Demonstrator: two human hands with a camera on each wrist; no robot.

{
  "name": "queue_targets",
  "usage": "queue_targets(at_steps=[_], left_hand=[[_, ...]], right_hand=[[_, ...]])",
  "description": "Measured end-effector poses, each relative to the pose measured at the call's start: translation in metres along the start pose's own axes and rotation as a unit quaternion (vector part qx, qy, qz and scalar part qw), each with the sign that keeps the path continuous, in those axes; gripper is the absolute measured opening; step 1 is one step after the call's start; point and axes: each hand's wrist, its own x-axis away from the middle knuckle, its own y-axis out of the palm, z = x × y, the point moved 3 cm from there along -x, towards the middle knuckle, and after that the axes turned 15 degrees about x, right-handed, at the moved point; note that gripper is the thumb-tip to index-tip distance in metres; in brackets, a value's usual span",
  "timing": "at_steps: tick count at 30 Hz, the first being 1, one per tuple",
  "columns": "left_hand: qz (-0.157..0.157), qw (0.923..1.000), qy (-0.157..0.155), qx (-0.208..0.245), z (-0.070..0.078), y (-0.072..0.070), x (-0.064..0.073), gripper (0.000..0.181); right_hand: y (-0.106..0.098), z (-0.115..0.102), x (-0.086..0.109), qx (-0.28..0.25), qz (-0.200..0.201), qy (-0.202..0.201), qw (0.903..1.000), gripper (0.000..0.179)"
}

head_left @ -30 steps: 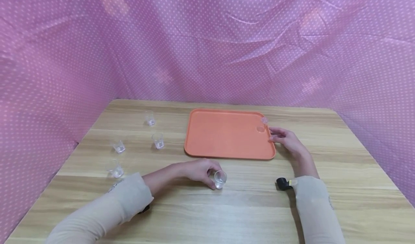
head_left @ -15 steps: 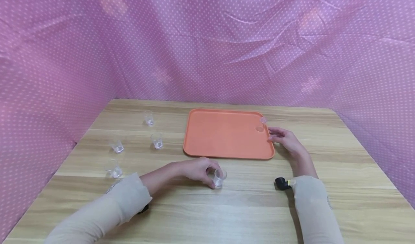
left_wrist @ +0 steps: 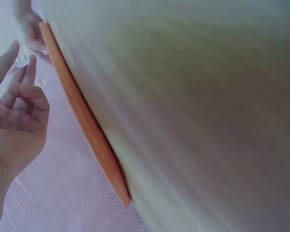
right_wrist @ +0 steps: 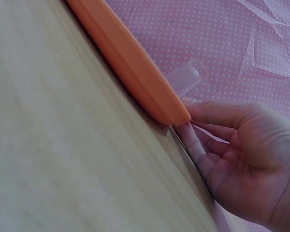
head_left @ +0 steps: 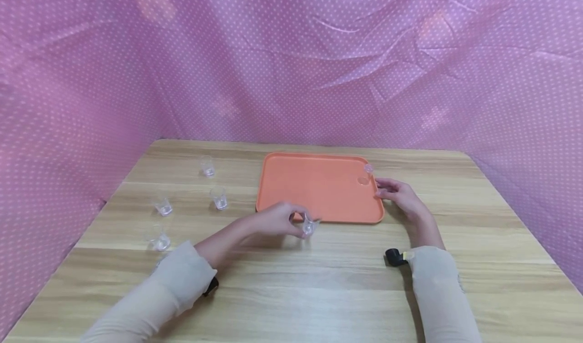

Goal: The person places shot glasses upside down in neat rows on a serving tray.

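A small clear cup [head_left: 309, 226] is pinched between the thumb and fingers of my left hand [head_left: 279, 218]. It overlaps the front edge of the orange tray [head_left: 314, 186] in the head view. The left wrist view shows that cup [left_wrist: 22, 57] at the fingertips, with the other fingers of the left hand [left_wrist: 24, 111] loosely bent. My right hand [head_left: 403, 197] grips the tray's right rim; in the right wrist view its thumb lies on top of the rim [right_wrist: 176, 113] and a finger underneath. Beside it, another clear cup [right_wrist: 186, 77] stands upside down on the tray.
Several more clear cups stand on the left of the wooden table [head_left: 346, 297], among them a far one [head_left: 208, 168] and a near one [head_left: 160, 240]. A pink dotted cloth [head_left: 291, 70] hangs around the back and sides. A black wrist device [head_left: 394, 257] sticks out by the right sleeve.
My left hand has lifted the cup from the table and moved it away from me, toward the tray's front edge, tilting it. The right hand keeps its place on the rim.
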Motion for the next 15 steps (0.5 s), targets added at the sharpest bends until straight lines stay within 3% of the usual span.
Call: queue_targets(at_steps=[10,15], left_hand=[[0.069,0.9971,0.027,-0.012,0.006,-0.01,-0.021,0.02],[0.102,0.9947,0.011,-0.01,0.006,-0.016,-0.035,0.024]], right_hand=[[0.001,-0.002,0.002,-0.004,0.001,0.001,1.0,0.052],[0.001,-0.003,0.001,-0.006,-0.002,-0.002,1.0,0.052]])
